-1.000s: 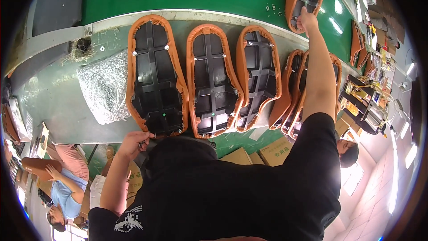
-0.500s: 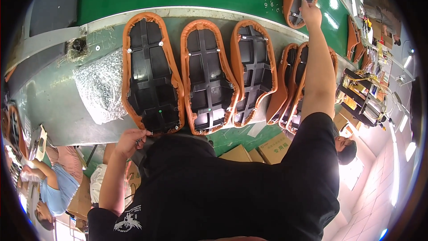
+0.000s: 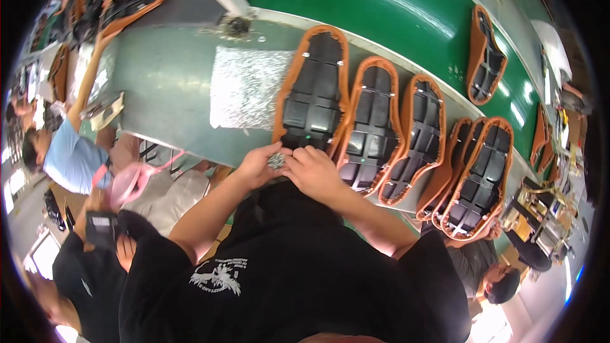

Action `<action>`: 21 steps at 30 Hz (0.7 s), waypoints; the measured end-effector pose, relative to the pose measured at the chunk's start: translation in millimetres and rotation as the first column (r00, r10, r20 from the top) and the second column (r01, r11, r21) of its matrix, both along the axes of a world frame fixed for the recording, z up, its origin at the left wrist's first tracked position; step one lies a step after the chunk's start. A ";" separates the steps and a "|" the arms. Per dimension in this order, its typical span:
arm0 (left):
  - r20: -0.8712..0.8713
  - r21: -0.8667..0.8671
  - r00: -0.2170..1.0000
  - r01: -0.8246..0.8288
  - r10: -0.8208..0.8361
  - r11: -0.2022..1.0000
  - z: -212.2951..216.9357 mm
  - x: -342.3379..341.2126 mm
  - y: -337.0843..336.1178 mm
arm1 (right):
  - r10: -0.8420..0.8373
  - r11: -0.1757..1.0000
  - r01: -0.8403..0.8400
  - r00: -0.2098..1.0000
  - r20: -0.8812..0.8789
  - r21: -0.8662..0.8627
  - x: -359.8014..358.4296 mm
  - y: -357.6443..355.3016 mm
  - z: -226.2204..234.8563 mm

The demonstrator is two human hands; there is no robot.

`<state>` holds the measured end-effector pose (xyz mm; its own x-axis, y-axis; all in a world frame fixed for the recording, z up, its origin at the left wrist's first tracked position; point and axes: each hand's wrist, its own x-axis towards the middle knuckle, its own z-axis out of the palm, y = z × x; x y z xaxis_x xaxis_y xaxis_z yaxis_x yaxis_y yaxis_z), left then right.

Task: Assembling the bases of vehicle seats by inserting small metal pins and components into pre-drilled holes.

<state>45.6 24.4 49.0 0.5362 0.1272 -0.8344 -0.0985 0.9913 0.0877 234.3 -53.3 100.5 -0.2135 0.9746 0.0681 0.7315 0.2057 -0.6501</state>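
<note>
My left hand [image 3: 255,168] is curled around a clump of small silvery metal pieces [image 3: 276,161], whose exact kind is too small to tell. Against that clump, the fingertips of my right hand [image 3: 314,173] are drawn together; what they pinch is hidden. Both hands are close to my body, at the near end of a long orange-edged panel [image 3: 311,97] with a black ribbed plastic back. Beside it on the bench lie two similar panels [image 3: 370,117] [image 3: 422,128], with small white and green spots on them. Further right, several more panels [image 3: 478,181] lean together in a row.
A sheet of bubble wrap [image 3: 246,89] lies on the grey bench [image 3: 165,111] to the left. Beyond the bench runs a green surface [image 3: 356,9] with one orange panel [image 3: 486,57] on it. At the left, a person in blue [image 3: 73,155] reaches toward another panel [image 3: 133,5]. Another person in black [image 3: 95,279] is close behind.
My right hand has let go of the panel on the green surface and come back to meet my left. The view has swung, so the bench's things appear further right.
</note>
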 end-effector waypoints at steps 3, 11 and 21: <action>0.066 0.084 0.998 -0.004 -0.001 0.996 -12.3 -10.0 -13.3 | -0.073 0.997 0.066 0.980 0.186 0.046 -38.3 -15.8 -4.3; -0.004 0.058 0.994 -0.110 0.111 0.992 -12.2 -12.7 -37.7 | 0.071 0.996 -0.075 0.994 0.088 0.053 -59.8 -32.4 8.8; -0.164 0.080 0.984 0.089 -0.075 0.993 -28.3 -81.2 -76.8 | -0.292 0.935 0.244 0.942 -0.167 -0.259 -40.1 -49.1 -53.8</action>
<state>-35.7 -52.3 20.7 0.4084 0.1637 -0.8980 0.0053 0.9834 0.1816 194.2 -102.4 46.7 0.0521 0.9871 -0.1517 0.5884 -0.1531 -0.7940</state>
